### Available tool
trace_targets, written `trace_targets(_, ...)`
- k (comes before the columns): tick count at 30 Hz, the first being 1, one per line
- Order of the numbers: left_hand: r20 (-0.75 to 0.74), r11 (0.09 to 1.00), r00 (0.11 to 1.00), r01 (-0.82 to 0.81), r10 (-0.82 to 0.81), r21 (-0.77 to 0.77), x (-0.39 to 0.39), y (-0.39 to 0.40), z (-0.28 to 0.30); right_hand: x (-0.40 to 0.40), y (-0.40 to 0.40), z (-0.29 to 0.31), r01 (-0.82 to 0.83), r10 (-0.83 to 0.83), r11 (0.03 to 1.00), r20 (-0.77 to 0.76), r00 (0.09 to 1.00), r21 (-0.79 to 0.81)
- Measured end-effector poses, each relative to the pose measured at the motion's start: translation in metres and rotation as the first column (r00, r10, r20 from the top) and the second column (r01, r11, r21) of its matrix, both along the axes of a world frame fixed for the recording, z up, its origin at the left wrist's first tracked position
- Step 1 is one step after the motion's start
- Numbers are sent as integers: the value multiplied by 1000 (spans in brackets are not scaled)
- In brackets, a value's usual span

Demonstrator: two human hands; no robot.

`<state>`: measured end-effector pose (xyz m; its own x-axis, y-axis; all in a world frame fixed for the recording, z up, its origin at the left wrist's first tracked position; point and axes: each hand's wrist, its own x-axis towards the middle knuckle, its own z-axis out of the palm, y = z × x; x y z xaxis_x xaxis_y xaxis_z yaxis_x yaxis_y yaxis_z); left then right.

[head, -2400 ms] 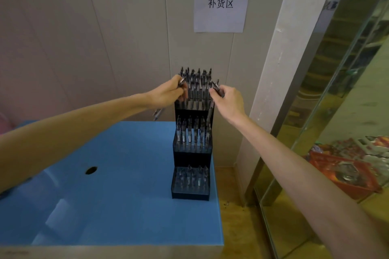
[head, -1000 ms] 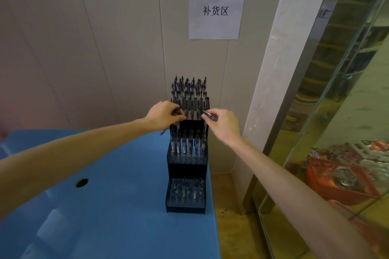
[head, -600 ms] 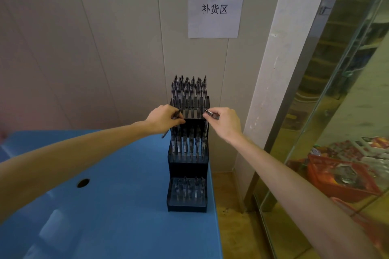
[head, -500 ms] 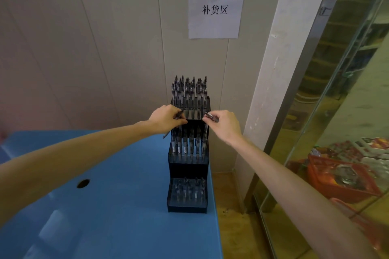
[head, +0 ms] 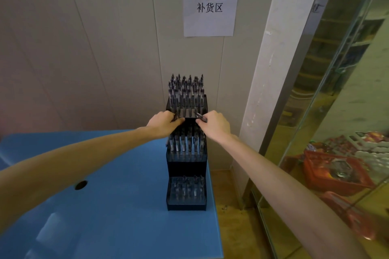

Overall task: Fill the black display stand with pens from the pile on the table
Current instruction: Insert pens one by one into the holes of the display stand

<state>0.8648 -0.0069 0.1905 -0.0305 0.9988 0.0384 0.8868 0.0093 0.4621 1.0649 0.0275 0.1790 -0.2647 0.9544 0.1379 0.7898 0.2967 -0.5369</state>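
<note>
a smooth blue tabletop [head: 117, 227] fills the lower left of the frame, with a small dark round hole [head: 81, 185] left of centre. from the left edge a bare forearm reaches up to the left hand [head: 163, 125], just left of the frame's middle, its fingers curled round a dark pen [head: 175, 117] at the front edge of the stand's top tier. the tall black three-tier display stand [head: 186, 204] rises at the table's right edge, in the centre of the frame, with clear-barrelled pens with dark clips [head: 186, 90] upright in its top tier, more in the middle tier and a few in the bottom one. just right of the stand's top tier the right hand [head: 214, 126] pinches another dark pen [head: 201, 117], its tip pointing toward the stand. above, a white paper sign with black characters [head: 210, 14] hangs on the pale panelled wall [head: 84, 48]. a glass partition [head: 336, 90] runs down the right side, with red baskets [head: 328, 172] behind it at lower right.
</note>
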Motion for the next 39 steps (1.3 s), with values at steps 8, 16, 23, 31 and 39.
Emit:
trace_targets(8,80,977,997,-35,18,210,-11,-14,8,-9,-2,6,118,-120,993,127,985,22)
trace_targets(16,253,938,965,-143,63,314,-14,-30,17,4,-4,5,64,-68,991,-29,997,-115)
trace_targets(23,545,945,829,-268,125,190,-17,-48,7,14,-27,6,151,-115,979,-237,965,140)
trace_targets(31,607,936,794,-212,-4,283,-13,-94,-28,11,-76,-23,42,67,984,-578,813,174)
trace_targets(39,435,984,900,-44,-37,173,-10,-127,-68,5,-101,-56,-8,10,1000,-761,649,6)
